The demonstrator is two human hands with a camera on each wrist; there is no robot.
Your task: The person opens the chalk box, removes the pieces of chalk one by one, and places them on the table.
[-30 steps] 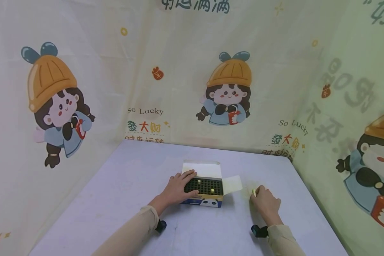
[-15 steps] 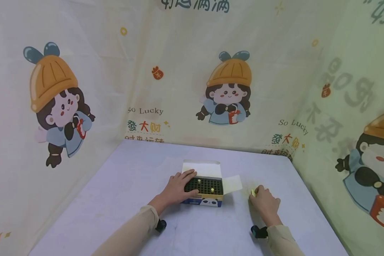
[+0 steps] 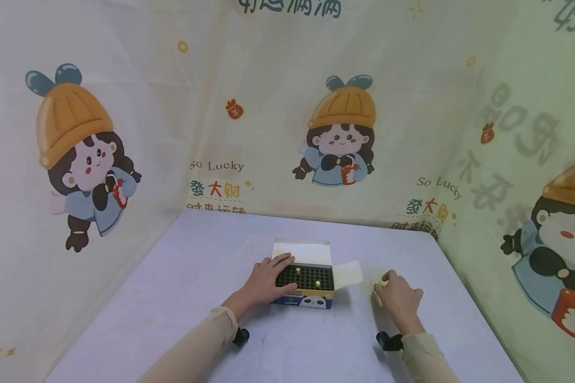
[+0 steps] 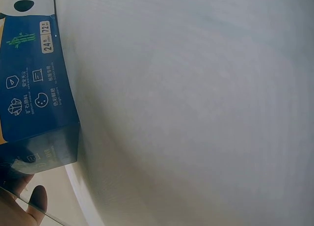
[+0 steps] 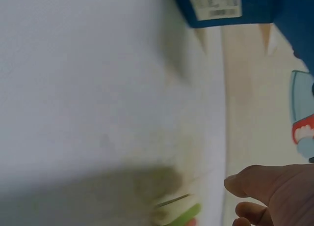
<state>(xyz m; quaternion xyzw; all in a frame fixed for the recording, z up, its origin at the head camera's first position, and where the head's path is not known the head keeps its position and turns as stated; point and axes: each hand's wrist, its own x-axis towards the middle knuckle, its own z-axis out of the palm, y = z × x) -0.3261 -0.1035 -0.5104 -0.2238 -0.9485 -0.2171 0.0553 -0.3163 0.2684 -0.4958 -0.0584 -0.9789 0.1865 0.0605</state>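
An open chalk box [image 3: 311,302] stands on the table, its black holder [image 3: 309,277] full of round holes. Two pale yellow-green chalk sticks [image 3: 318,284] poke up from it. My left hand [image 3: 263,282] holds the box's left end, thumb along the front edge and fingers over the top. To the right of the box, my right hand [image 3: 399,299] is low over the table, fingertips pinching a yellow-green chalk stick [image 3: 379,284]. Thumb and curled fingers show in the right wrist view beside a green stick [image 5: 187,215], with pale and reddish bits cut off below.
The white lid [image 3: 302,252] stands up behind the holder, and a side flap [image 3: 347,275] sticks out to the right. The white table [image 3: 211,244] meets a printed cloth backdrop [image 3: 268,133] at the back and sides. Dark wrist cameras [image 3: 388,341] hang under both wrists.
My right fingertips have shifted slightly up and over the chalk stick, which shows less than before. My left hand and the box stay put.
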